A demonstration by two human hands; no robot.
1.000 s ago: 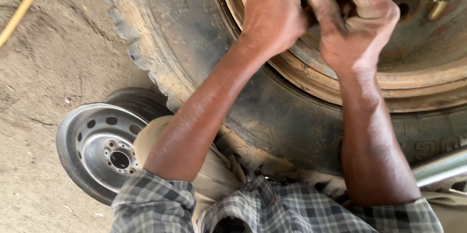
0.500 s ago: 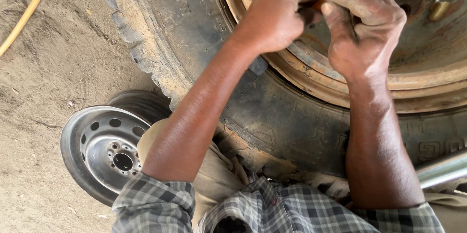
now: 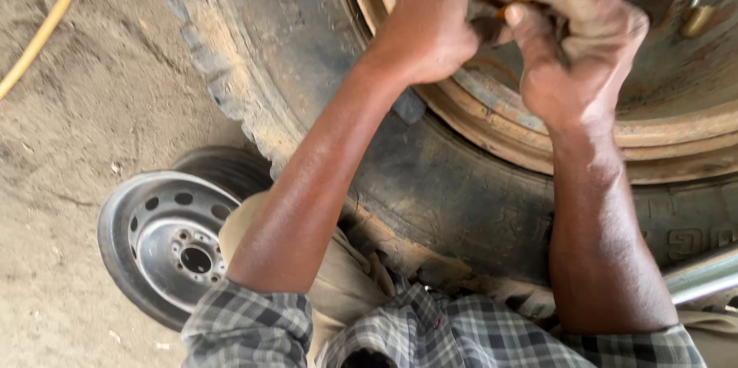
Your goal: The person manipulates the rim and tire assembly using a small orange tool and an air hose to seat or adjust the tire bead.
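Note:
A big worn truck tyre (image 3: 307,53) lies flat on the dirt with a rusty orange wheel rim (image 3: 676,137) inside it. My left hand (image 3: 430,26) and my right hand (image 3: 576,38) meet over the rim's near edge. Both are closed on one small dark part with a bit of orange showing (image 3: 500,13); the fingers hide most of it, so I cannot tell what it is. My forearms reach out from plaid sleeves (image 3: 254,329) at the bottom.
A small grey steel wheel (image 3: 165,241) with bolt holes lies on the dirt at lower left. A yellow hose (image 3: 46,26) crosses the top left corner. A shiny metal bar (image 3: 703,276) pokes in at lower right. A brass-tipped rod (image 3: 699,7) stands inside the rim.
My view has drifted a little; the grey wheel sits further right in the frame. Both hands stay closed together at the rim, with the fingers shifting slightly around the small part.

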